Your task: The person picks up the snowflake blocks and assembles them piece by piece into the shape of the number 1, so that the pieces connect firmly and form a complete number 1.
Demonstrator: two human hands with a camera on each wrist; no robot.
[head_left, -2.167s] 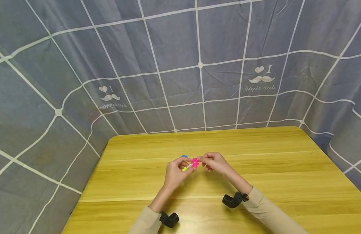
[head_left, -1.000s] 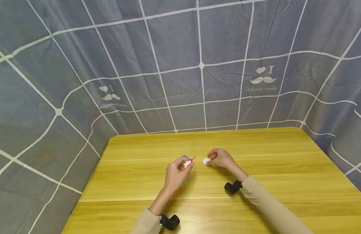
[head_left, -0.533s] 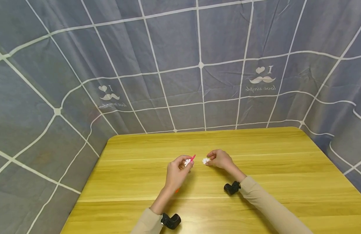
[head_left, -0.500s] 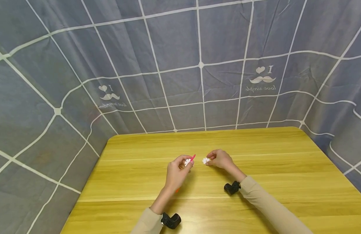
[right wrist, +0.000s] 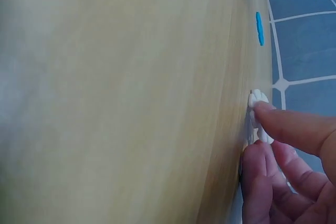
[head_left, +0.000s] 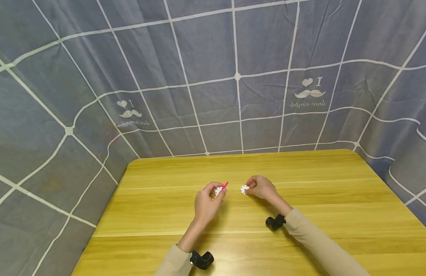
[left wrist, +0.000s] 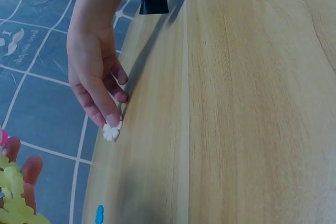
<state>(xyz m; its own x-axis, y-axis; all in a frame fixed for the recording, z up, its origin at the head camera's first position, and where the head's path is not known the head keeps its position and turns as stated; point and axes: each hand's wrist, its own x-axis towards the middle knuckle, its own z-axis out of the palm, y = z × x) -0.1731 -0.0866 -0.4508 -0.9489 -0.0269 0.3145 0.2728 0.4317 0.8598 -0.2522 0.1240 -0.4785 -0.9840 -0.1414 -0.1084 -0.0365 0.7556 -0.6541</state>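
My left hand (head_left: 206, 203) pinches a small cluster of snowflake discs between thumb and fingers. In the head view a pink snowflake disc (head_left: 225, 186) sits edge-on at the fingertips, and a white snowflake disc (head_left: 218, 190) shows just behind it. Yellow snowflake discs (left wrist: 16, 198) of the cluster fill the lower left corner of the left wrist view. Across a small gap, my right hand (head_left: 262, 188) pinches one loose white snowflake disc (head_left: 245, 189) by its edge, low over the table. My fingers hide part of both groups.
A blue snowflake disc (left wrist: 100, 214), seen nearly edge-on, shows against the tabletop in both wrist views. The wooden table (head_left: 302, 214) ends at a grey curtain (head_left: 213, 99) with white lines. Each wrist wears a black camera mount (head_left: 201, 260).
My right hand has drawn back from the pink disc and now holds a separate white disc. My left hand has turned the cluster, and the blue and orange bits have gone from the head view.
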